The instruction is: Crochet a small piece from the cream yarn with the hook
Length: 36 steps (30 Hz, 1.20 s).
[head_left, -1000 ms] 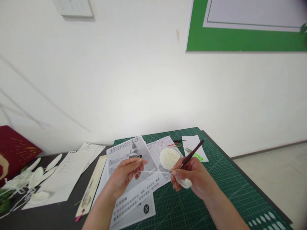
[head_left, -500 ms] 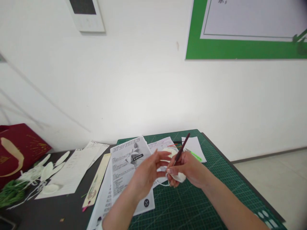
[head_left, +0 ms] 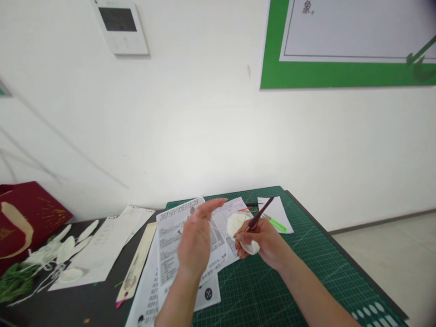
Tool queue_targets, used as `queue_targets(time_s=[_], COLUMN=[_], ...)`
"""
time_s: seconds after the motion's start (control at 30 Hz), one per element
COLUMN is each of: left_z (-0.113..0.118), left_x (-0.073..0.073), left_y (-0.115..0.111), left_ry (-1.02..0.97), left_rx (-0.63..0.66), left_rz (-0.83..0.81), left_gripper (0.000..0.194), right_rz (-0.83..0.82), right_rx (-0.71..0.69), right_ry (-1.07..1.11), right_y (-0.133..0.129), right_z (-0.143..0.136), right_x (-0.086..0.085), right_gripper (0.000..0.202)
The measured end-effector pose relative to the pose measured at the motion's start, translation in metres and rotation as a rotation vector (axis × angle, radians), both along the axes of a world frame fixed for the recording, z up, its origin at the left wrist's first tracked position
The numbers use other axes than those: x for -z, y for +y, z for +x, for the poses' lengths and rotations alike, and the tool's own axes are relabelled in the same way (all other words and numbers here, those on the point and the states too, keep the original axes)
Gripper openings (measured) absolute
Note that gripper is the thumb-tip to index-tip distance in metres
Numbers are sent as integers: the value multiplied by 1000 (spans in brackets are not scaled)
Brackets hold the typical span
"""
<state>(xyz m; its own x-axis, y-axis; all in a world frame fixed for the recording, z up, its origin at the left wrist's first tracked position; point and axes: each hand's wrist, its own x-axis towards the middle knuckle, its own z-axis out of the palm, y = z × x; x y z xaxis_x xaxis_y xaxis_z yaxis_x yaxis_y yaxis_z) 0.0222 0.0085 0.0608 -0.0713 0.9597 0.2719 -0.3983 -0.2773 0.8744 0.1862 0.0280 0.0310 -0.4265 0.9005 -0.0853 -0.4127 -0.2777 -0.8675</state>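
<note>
My right hand (head_left: 257, 236) is closed around a crochet hook (head_left: 261, 212) with a dark red-brown handle that slants up to the right. The same hand pinches a small white crocheted piece (head_left: 252, 247), which shows below the fingers. To its left, apart from it, my left hand (head_left: 195, 243) is raised with fingers stretched out over the printed sheet (head_left: 170, 254). A thin strand of white yarn (head_left: 223, 236) curves between the two hands. Just behind the right hand lies a ball of white yarn (head_left: 235, 223). The hook's tip is hidden by the fingers.
A green cutting mat (head_left: 245, 290) lies beneath the papers. A bright green cutter (head_left: 277, 224) rests on a white paper at the back right. White crocheted petals (head_left: 66, 250), green yarn (head_left: 17, 279), a cream bookmark (head_left: 136, 261) and a red bag (head_left: 37, 213) are at left.
My left hand has moved left, away from the right hand, and its fingers have straightened. The yarn strand has swung up between the hands. My right hand still grips the hook and the crocheted piece.
</note>
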Motion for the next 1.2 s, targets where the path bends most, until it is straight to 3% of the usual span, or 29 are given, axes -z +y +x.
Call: queue_targets(time_s=[0.1,0.23,0.33,0.5,0.77,1.03,1.2], left_z=[-2,-10,-5,20,30,34,29], left_x=[9,18,22,35,46,47,51], left_y=[10,19,21,21,17,9,10], left_ry=[178,220,83,-129,-57,-46,-60], left_rx=[94,305,395,332,189,159,170], left_rz=[-87,-233,-303,-342,-324,-325,-345], left_gripper=[11,52,62,33,48,68,58], right_rz=[29,57,74,121,181,153,143], right_rx=[19,55,89,223,489,524,536], right_ry=[8,9,36,101,90,118,158], right_y=[2,8,12,13,5,3,3], right_z=[-1,-1,-6,-18,-24,-32,-33], right_x=[0,4,9,19,32,41,45], right_gripper=[20,18,20,20,8,2,5])
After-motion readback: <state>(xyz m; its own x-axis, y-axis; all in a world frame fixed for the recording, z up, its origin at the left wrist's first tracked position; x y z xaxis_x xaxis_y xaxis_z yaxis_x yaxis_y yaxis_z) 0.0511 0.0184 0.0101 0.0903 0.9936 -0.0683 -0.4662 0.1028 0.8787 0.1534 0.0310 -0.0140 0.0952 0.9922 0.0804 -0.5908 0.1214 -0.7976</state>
